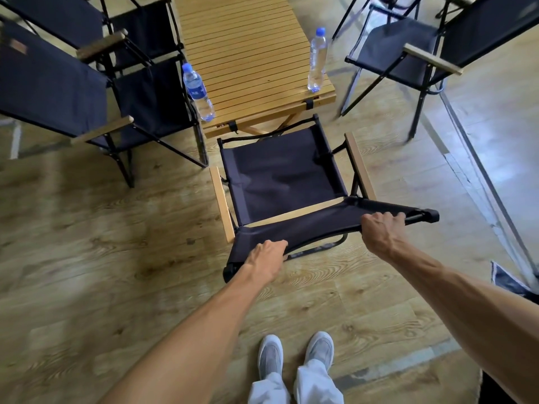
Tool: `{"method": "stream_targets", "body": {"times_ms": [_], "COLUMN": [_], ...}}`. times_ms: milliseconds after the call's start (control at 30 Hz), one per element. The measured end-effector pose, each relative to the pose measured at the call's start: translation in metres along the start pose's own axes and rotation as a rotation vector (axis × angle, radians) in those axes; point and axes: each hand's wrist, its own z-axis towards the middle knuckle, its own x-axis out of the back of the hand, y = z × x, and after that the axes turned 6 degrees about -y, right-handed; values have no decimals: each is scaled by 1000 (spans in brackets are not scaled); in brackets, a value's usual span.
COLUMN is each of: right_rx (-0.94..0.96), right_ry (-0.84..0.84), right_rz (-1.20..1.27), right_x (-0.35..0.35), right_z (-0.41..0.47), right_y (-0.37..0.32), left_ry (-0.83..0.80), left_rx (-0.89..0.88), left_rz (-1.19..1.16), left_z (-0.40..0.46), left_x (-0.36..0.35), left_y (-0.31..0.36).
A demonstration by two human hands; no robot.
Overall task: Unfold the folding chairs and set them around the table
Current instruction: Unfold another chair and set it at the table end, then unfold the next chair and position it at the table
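An unfolded black fabric folding chair (280, 176) with pale wooden armrests stands at the near end of the slatted wooden table (248, 48), its seat facing the table. My left hand (267, 258) grips the left part of the chair's backrest top. Further right on the same top edge, my right hand (382, 230) is closed around the bar near its end. Two unfolded chairs (73, 88) stand along the table's left side, one behind the other. On the right side stands another unfolded chair (408, 53).
Two water bottles stand on the table's near corners, one on the left (198, 93) and one on the right (317, 59). The floor is wood-patterned. My feet in grey shoes (296, 352) are just behind the chair. A dark object (507, 279) lies at the right edge.
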Motion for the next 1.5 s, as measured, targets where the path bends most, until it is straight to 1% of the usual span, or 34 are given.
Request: {"method": "stream_targets", "body": {"times_ms": [67,200,267,333,400,533,667,767,867,967,1067,1133,1267,1333,1500], "right_rx": [3,32,102,229,310,300,173,108,74,71,65,61,49,59,118], "right_ry": [-11,-87,-130,-172,-155,-55,-35,0,39,56,17,-1,-6,-10,51], "right_rz": [-1,49,93,134,203,345,402,440,456,451,442,439,433,427,398], "right_x": [1,7,12,21,31,58,82,93,92,82,72,70,89,105,164], "right_z": [-1,2,3,2,-1,-2,15,39,76,120,155,176,224,255,354], "right_y": [-2,2,9,17,27,57,136,218,309,394,468,511,587,618,685], "left_ry": [-16,-64,-72,-49,-18,67,117,152,179,166,118,96,84,105,162], "left_rx": [7,19,0,-27,-48,-26,-48,-73,-110,-118,-107,-113,-144,-166,-182], "left_rz": [-3,-19,-39,-54,-54,35,114,134,97,40,38,41,43,26,-11], "left_z": [-1,-3,-4,-2,3,22,52,84,125,173,221,248,302,331,418], "left_x": [1,7,18,35,54,92,129,157,177,187,194,204,236,258,322], "left_y": [-2,-1,2,11,27,71,145,218,299,379,457,502,579,612,679]}}
